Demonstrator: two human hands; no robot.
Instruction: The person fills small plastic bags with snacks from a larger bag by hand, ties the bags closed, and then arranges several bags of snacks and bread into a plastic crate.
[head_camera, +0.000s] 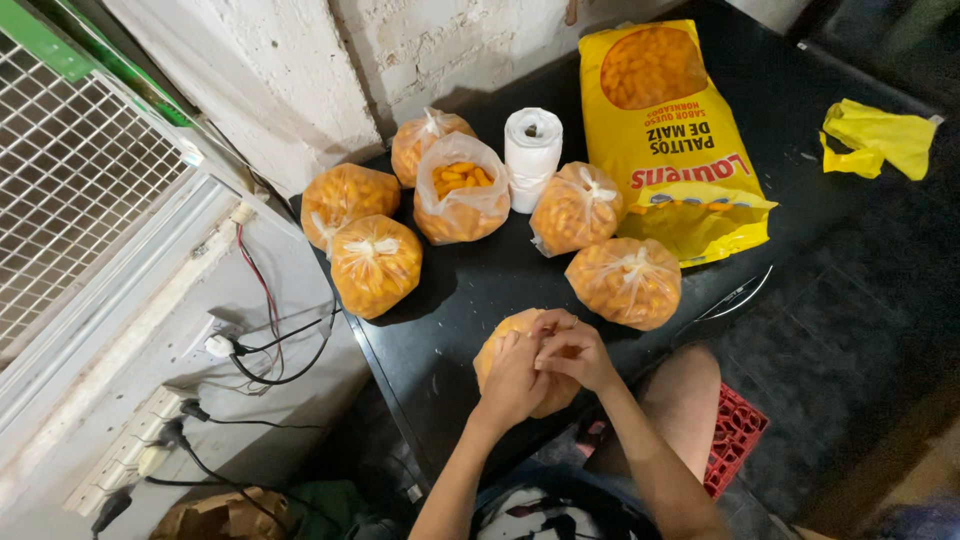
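Observation:
A small clear bag of orange snack puffs (497, 341) rests at the near edge of the black table (470, 290). My left hand (514, 377) and my right hand (577, 352) both grip its top, fingers pinched together over it. Several tied bags of the same puffs lie beyond: one (375, 264) at left, one (624, 281) at right, one (577, 207) by the roll. One bag (461, 188) stands open at its top. A big yellow snack sack (672, 130) lies open-mouthed toward me.
A white roll of thin bags (532, 155) stands upright mid-table. Crumpled yellow plastic (877, 138) lies far right. A white appliance with wires (262, 330) and a power strip (140, 440) is at left. A red crate (735, 435) sits under my knee.

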